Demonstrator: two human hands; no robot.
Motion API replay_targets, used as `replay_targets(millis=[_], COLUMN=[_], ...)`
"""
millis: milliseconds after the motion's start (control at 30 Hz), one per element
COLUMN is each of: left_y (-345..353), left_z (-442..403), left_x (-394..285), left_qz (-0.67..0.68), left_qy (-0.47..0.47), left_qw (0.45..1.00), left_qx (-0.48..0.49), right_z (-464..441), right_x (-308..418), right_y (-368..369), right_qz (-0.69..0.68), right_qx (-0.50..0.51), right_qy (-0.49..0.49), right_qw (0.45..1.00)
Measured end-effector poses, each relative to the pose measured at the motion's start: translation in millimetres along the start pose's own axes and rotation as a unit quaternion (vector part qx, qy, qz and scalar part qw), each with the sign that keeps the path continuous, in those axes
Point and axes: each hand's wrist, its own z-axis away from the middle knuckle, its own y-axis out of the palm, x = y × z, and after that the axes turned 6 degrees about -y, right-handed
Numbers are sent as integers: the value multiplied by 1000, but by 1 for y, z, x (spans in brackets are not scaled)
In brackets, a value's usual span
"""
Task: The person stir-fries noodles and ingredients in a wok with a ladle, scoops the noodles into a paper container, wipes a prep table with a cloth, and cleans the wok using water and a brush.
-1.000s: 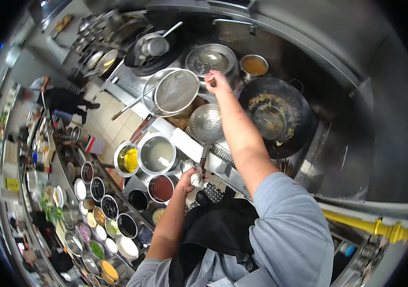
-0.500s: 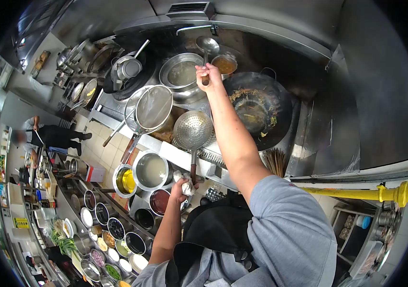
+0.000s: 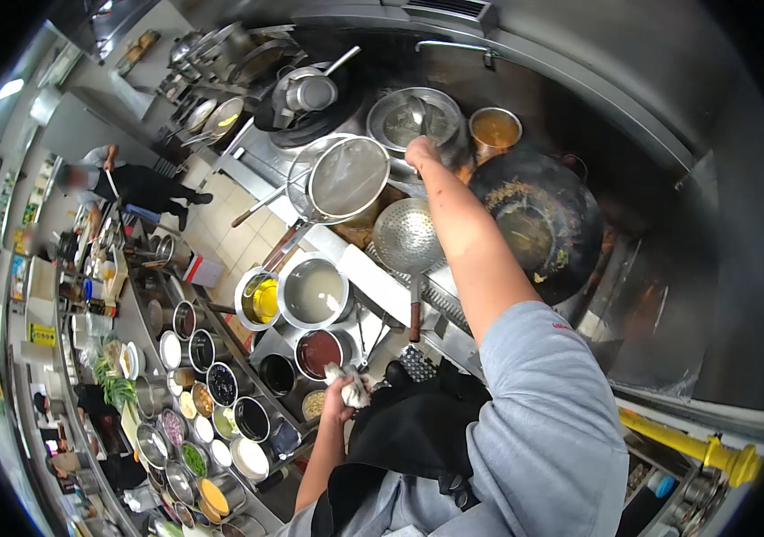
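My right hand (image 3: 421,154) is closed round the handle of a ladle (image 3: 417,109), whose bowl is over the metal basin (image 3: 394,132) of liquid. Just to the right are a pot of orange-brown liquid (image 3: 495,130) and a black wok (image 3: 579,210) with liquid and food scraps round its inner wall. My left hand (image 3: 337,400) grips a crumpled white cloth (image 3: 355,388) beside a pot of dark red sauce (image 3: 318,354). A perforated skimmer (image 3: 408,236) lies near the wok, its wooden handle free of both hands.
A mesh strainer (image 3: 349,177) rests left of the skimmer. Pots of pale liquid (image 3: 313,291) and yellow oil (image 3: 263,301) stand nearer me. Many ingredient containers (image 3: 222,384) fill the left counter. Another person (image 3: 136,186) stands at the far left. A yellow pipe (image 3: 677,437) runs at right.
The ladle has moved from above the orange-brown pot back to the basin. My left hand has let go of the skimmer handle and drawn back with the cloth. Flames now show beside the wok.
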Motion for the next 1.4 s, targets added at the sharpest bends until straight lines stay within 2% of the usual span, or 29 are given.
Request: replay_targets(millis=[33,67,100,133,167,200,233,267,300,433,467,500,567,633,667,700,767,800,833,867,900,967,1000,1067,1100,1167,1233,1300,1400], left_y=[-3,-10,-15,-20,-26,-29,-31,-33,-34,-29,-33,-35,-33,-33,-26,-28,-31,-38,-38,-29,-22,-40,-34,-47,-40,-13,-42,-38,-24], left_z=[10,14,15,20,23,25,28,31,31,34,31,23,19,15,18,14,12,7,10,21,28,15,24,16,20,38,17,20,33], left_x=[5,12,18,22,25,26,29,32,31,19,17,12,3,-6,-12,-17,-24,-28,-30,-37,-45,-41,-44,-45,-48,-40,-47,-48,-37], left_qz=[-9,9,25,32,39,37,34,32,28,-9,-10,-15,-44,-57,-64,-73,-83,-90,-97,-124,-150,-154,-183,-189,-191,-168,-245,-213,-153], left_qy=[7,-2,6,2,-4,-7,6,16,8,-34,-41,-49,-45,-53,-50,-58,-62,-87,-71,-79,-85,-52,-43,-44,-50,-13,-71,-88,-63], left_qw=[1000,1000,999,999,998,998,998,997,997,999,999,999,998,996,996,995,993,990,991,988,985,986,982,980,978,985,965,967,982], left_qx=[-4,-6,-21,-31,-42,-45,-60,-73,-73,-38,-31,-16,18,37,43,43,51,59,56,37,20,19,23,54,70,26,57,110,92], right_z=[-21,-38,-53,-59,-60,-81,-103,-110,-57,-18,-7,2,28,62,84,94,121,152,172,192,209,255,269,307,325,337,357,379,416], right_x=[-4,-3,-3,2,3,-8,-26,-43,-15,-27,-23,-23,-25,-23,-21,-24,-37,-42,-49,-61,-71,-93,-106,-120,-122,-142,-151,-164,-194], right_y=[19,31,41,45,53,77,100,110,75,59,52,39,9,-22,-39,-57,-88,-114,-129,-142,-157,-176,-188,-196,-198,-199,-207,-213,-219], right_qz=[-3,113,226,189,187,-133,-438,-692,-704,-746,-750,-772,-793,-804,-780,-782,-804,-766,-768,-741,-734,-693,-675,-668,-687,-699,-672,-645,-475], right_qx=[7,75,139,158,161,176,167,133,87,166,135,159,166,140,116,102,155,182,185,173,157,113,126,84,64,1,-9,-22,-8], right_qy=[-5,-88,-168,-119,-119,-13,96,193,243,157,151,172,148,111,76,71,89,62,63,50,68,31,58,83,100,151,197,242,215], right_qw=[1000,987,949,962,962,975,878,682,662,626,629,591,567,568,610,611,568,614,609,647,657,712,725,735,716,699,714,725,853])
